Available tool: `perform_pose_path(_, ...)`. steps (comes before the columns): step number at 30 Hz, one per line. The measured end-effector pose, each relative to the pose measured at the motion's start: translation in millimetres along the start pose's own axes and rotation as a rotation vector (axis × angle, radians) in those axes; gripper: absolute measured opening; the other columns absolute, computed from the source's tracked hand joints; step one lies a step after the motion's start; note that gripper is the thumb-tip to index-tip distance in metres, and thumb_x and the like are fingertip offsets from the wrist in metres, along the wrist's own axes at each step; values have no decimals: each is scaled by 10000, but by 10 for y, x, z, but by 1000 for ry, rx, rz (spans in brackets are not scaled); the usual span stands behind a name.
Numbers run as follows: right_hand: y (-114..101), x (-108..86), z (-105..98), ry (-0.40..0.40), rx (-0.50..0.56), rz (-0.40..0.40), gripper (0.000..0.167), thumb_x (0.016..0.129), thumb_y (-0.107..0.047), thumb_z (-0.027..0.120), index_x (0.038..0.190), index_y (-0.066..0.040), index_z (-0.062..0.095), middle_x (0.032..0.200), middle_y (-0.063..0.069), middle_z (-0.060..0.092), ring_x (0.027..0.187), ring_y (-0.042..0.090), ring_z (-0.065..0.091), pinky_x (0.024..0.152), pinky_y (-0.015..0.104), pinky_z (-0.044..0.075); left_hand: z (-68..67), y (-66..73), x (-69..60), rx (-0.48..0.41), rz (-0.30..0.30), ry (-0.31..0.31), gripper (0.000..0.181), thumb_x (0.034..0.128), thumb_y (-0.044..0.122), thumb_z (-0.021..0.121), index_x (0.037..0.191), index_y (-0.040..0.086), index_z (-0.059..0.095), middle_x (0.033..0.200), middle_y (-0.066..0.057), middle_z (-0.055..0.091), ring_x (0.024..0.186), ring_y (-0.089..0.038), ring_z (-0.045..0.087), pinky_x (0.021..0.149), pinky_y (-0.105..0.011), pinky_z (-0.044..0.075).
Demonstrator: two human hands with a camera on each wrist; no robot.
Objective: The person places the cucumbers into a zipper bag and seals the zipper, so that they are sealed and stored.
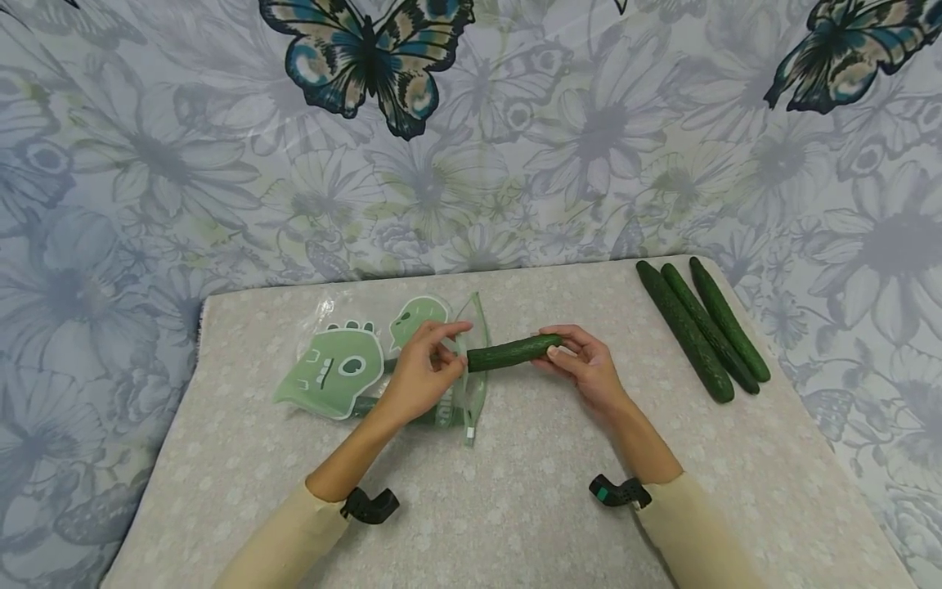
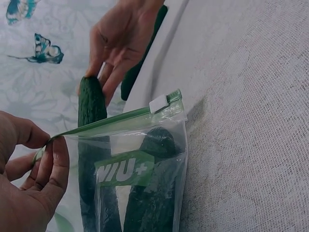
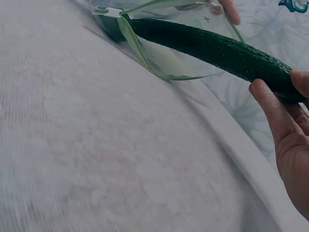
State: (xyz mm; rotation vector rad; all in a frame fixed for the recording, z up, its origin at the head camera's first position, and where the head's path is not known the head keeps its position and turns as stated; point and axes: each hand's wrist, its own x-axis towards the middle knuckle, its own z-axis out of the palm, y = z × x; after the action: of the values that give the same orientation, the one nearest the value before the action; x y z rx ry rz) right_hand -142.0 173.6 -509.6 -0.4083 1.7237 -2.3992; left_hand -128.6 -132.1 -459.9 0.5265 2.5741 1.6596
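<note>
A clear zip bag (image 1: 342, 372) with green dinosaur prints lies on its side, its green-edged mouth facing right. My left hand (image 1: 419, 380) pinches the bag's rim between thumb and fingers, as the left wrist view shows. With thumb and fingertips, my right hand (image 1: 589, 368) grips one end of a cucumber (image 1: 511, 353). The cucumber's other end passes through the mouth into the bag. Another cucumber (image 2: 157, 145) lies inside, seen through the plastic in the left wrist view. A white slider (image 2: 158, 104) sits at one end of the zip strip.
Three cucumbers (image 1: 684, 331) lie side by side at the table's right edge. A pale patterned cloth (image 1: 530, 507) covers the table. Behind it hangs a curtain (image 1: 596, 131) with flowers and butterflies. Each wrist wears a black band mount (image 1: 371, 505).
</note>
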Motion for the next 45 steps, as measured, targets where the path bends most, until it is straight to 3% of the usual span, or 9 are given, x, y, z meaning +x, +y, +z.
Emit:
perform_pose_path(15,214,206,339,-32,50,72,344,1054,27,623,1384,109,569,1281,72,678,1127,182,777,1011,353,621,-10,18,-8,-22,22,21,509,1002,79,686,1473,270,662,1231,-79,573,813,-178,655,717,-233,564)
perform_pose_path(21,261,256,557,-71,73,110,416,1059,31,605,1429,176,484,1288,76,656,1132,169,774,1020,350,614,-19,20,-5,-39,28,25,515,1000,59,680,1470,269,662,1218,-88,565,849,-175,669,726,-226,580)
perform_pose_path(25,308,276,647,-107,75,148,437,1060,25,613,1456,154,479,1331,90,645,1155,171,766,1017,333,618,3,27,4,-53,29,22,503,1007,56,674,1472,248,660,1214,-95,554,858,-182,669,733,-225,594)
perform_pose_path(28,313,274,644,-121,-12,171,420,1057,-4,643,1450,95,535,1382,145,646,1170,189,766,1025,347,619,14,29,12,-64,28,22,497,1007,49,672,1469,233,662,1211,-98,553,859,-188,670,742,-222,606)
perform_pose_path(32,262,226,577,-110,-295,146,372,1027,-81,725,1388,-20,655,1351,169,713,1128,213,787,977,317,639,15,25,13,-76,23,22,501,1008,43,677,1476,221,660,1229,-125,557,864,-176,682,748,-218,614)
perform_pose_path(36,215,178,533,-104,-535,106,336,992,-170,797,1322,-128,746,1308,92,760,1121,224,780,959,276,619,9,14,10,-84,23,24,514,1010,38,685,1480,241,654,1273,-197,551,863,-160,682,750,-213,610)
perform_pose_path(39,202,162,531,-118,-585,101,330,988,-194,806,1313,-158,762,1315,54,757,1126,228,769,970,290,620,11,12,13,-83,29,20,509,1011,39,686,1481,232,653,1285,-217,545,860,-164,677,750,-211,607)
perform_pose_path(45,215,152,544,-168,-574,124,301,992,-206,802,1288,-162,766,1244,65,776,1058,213,785,918,284,624,27,16,35,-78,25,17,485,1018,50,683,1488,167,651,1232,-126,552,861,-187,671,742,-206,602)
